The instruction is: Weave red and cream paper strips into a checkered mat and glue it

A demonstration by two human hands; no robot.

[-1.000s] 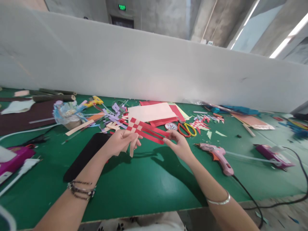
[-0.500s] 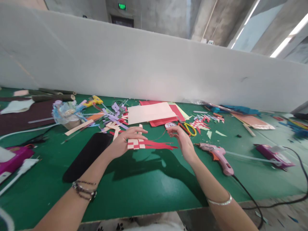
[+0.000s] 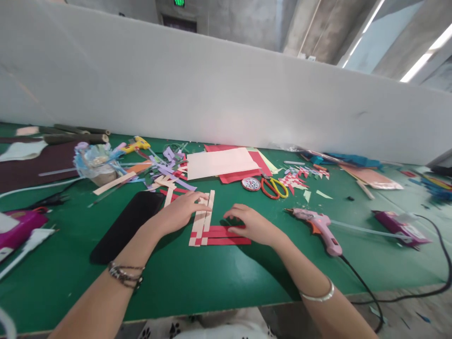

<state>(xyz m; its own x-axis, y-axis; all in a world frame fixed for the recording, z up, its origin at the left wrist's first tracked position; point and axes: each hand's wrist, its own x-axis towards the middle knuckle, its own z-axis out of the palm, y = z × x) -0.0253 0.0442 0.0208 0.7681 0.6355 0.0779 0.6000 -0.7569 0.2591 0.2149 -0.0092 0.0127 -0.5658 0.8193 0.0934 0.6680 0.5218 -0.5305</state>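
A small paper weave of cream strips (image 3: 208, 217) and red strips (image 3: 229, 241) lies flat on the green table. The cream strips run away from me and the red ones point right, crossing in a checked corner at the lower left. My left hand (image 3: 181, 211) rests over the upper cream strips, its fingers stretched across them and its thumb and forefinger apart. Just above the red strips is my right hand (image 3: 256, 225), with fingers curved and apart. Its thumb is close to the upper red strip; whether they touch I cannot tell.
A black phone-like slab (image 3: 129, 228) lies by my left forearm. Scissors (image 3: 273, 187), a round patterned disc (image 3: 251, 183) and a cream sheet (image 3: 222, 163) lie beyond my hands. On the right is a pink glue gun (image 3: 319, 229) with a trailing cord. Paper scraps (image 3: 169, 167) are heaped at left.
The weave has come down from a raised, edge-on position to flat on the table. My right hand has moved left and down, off the strip ends. My left hand now lies over the cream strips.
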